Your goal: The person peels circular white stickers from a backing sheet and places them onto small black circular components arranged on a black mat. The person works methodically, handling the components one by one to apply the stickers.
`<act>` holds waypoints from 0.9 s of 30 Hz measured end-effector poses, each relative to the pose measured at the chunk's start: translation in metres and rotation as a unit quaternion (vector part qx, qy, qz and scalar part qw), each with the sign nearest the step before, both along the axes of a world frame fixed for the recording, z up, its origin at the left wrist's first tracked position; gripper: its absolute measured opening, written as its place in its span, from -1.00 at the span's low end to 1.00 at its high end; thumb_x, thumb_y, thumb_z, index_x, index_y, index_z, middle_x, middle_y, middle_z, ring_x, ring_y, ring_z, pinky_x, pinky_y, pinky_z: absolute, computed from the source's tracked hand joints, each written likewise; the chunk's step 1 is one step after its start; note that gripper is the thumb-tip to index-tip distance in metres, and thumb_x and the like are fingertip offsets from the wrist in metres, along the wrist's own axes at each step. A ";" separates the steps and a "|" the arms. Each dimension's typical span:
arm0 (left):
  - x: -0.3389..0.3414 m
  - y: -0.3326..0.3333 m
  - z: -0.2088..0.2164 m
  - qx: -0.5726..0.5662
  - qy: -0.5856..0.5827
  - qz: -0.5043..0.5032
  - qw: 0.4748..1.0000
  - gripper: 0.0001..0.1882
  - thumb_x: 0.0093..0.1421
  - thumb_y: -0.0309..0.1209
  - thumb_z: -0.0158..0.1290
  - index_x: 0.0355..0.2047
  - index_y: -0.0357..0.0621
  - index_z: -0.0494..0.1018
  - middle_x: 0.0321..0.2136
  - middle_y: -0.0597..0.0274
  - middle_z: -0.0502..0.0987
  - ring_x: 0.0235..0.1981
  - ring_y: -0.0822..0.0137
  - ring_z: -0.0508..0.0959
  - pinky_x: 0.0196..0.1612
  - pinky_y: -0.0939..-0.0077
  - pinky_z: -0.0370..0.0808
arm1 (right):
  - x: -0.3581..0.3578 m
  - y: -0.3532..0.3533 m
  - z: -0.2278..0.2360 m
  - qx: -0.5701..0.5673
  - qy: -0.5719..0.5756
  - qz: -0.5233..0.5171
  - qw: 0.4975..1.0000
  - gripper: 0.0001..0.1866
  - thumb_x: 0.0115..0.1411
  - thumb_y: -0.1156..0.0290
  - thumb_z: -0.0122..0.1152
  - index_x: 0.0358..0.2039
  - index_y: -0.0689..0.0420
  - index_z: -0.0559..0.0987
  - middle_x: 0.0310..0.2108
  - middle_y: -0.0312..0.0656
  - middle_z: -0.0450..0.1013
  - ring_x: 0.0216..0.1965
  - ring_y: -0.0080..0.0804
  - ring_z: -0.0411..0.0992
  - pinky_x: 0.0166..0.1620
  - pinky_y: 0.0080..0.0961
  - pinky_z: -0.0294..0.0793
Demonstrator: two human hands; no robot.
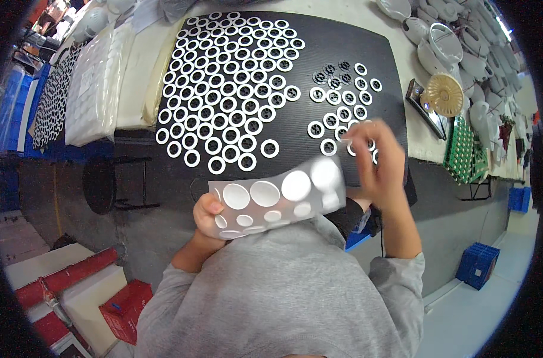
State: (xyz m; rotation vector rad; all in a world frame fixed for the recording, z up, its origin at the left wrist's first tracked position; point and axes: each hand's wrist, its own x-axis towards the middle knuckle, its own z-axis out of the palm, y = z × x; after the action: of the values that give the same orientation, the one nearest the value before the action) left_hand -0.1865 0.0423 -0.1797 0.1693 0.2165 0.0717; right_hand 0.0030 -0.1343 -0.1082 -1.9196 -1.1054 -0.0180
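Observation:
My left hand (pixel 207 216) grips the left end of a translucent backing sheet (pixel 256 210) in front of my chest. Rows of large and small white round stickers (pixel 236 196) cover the sheet, and its right end is blurred. Above and right of that end is my right hand (pixel 380 156), over the table's near right part. Its fingers are bent and smeared by motion; whether they hold anything cannot be made out. Beneath and beside it lies a small group of white rings with black centres (pixel 331 121). Several black round parts without white rings (pixel 334 82) lie behind them.
Many more white-ringed black discs (pixel 228 104) cover the left of the black ribbed tabletop (pixel 295 128). To the right are a dark phone-like device (pixel 425 107), a beige small fan (pixel 444 95), green boards (pixel 460 152) and grey-white housings. Bagged white parts (pixel 98 83) lie left.

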 end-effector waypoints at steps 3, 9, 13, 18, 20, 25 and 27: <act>-0.008 0.003 -0.007 0.020 0.017 0.002 1.000 -0.46 -0.28 -0.42 -0.16 -0.22 -0.49 0.30 -0.30 -0.15 0.43 -0.28 0.04 0.46 -0.15 0.33 0.40 | 0.053 0.009 -0.005 -0.012 -0.053 -0.017 0.998 -0.93 -0.02 0.55 0.05 -0.47 0.25 0.40 -0.33 -0.06 0.36 -0.28 -0.24 0.33 -0.21 -0.48 0.28; -0.014 0.004 0.001 -0.016 0.014 -0.032 0.999 -0.50 -0.29 -0.44 -0.16 -0.27 -0.50 0.33 -0.36 -0.13 0.45 -0.35 0.09 0.48 -0.22 0.40 0.42 | 0.145 0.032 -0.045 -0.054 -0.132 -0.089 0.986 -0.88 -0.04 0.46 0.11 -0.50 0.25 0.48 -0.24 -0.08 0.35 -0.15 -0.16 0.26 -0.07 -0.39 0.23; -0.018 0.010 -0.007 -0.041 0.023 -0.051 0.998 -0.50 -0.29 -0.45 -0.15 -0.27 -0.51 0.33 -0.36 -0.13 0.45 -0.35 0.10 0.48 -0.22 0.40 0.42 | 0.166 0.042 -0.061 -0.082 -0.150 -0.107 0.979 -0.88 -0.06 0.45 0.12 -0.49 0.22 0.51 -0.24 -0.09 0.37 -0.15 -0.15 0.28 -0.07 -0.35 0.24; -0.028 0.013 -0.051 -0.039 0.033 -0.080 0.995 -0.51 -0.29 -0.45 -0.15 -0.28 -0.50 0.33 -0.36 -0.15 0.44 -0.35 0.09 0.48 -0.22 0.38 0.42 | 0.174 0.044 -0.071 -0.106 -0.177 -0.130 0.970 -0.88 -0.07 0.41 0.13 -0.50 0.18 0.52 -0.25 -0.12 0.38 -0.18 -0.16 0.30 -0.11 -0.34 0.26; -0.028 0.012 -0.054 -0.033 0.051 -0.083 0.995 -0.51 -0.29 -0.46 -0.15 -0.28 -0.50 0.33 -0.36 -0.15 0.44 -0.35 0.09 0.48 -0.21 0.37 0.41 | 0.176 0.043 -0.073 -0.114 -0.195 -0.137 0.964 -0.87 -0.07 0.39 0.13 -0.50 0.16 0.52 -0.26 -0.13 0.38 -0.18 -0.17 0.30 -0.13 -0.33 0.27; -0.018 0.012 -0.031 -0.023 0.028 -0.074 0.997 -0.51 -0.28 -0.45 -0.15 -0.26 -0.49 0.32 -0.34 -0.14 0.44 -0.33 0.10 0.47 -0.21 0.39 0.41 | 0.178 0.042 -0.077 -0.121 -0.213 -0.143 0.959 -0.87 -0.07 0.38 0.14 -0.51 0.15 0.51 -0.27 -0.13 0.38 -0.20 -0.17 0.30 -0.16 -0.30 0.26; -0.020 0.013 -0.034 -0.018 0.026 -0.079 0.996 -0.51 -0.27 -0.45 -0.15 -0.25 -0.48 0.31 -0.33 -0.13 0.44 -0.32 0.10 0.47 -0.21 0.39 0.41 | 0.179 0.042 -0.078 -0.121 -0.215 -0.143 0.958 -0.87 -0.07 0.38 0.14 -0.51 0.15 0.50 -0.27 -0.13 0.37 -0.20 -0.17 0.30 -0.17 -0.30 0.26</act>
State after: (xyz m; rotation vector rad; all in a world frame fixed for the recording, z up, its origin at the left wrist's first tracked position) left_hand -0.2068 0.0552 -0.2136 0.1526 0.2553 -0.0940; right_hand 0.1824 -0.0918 -0.1864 -2.3550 -1.1344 -0.5041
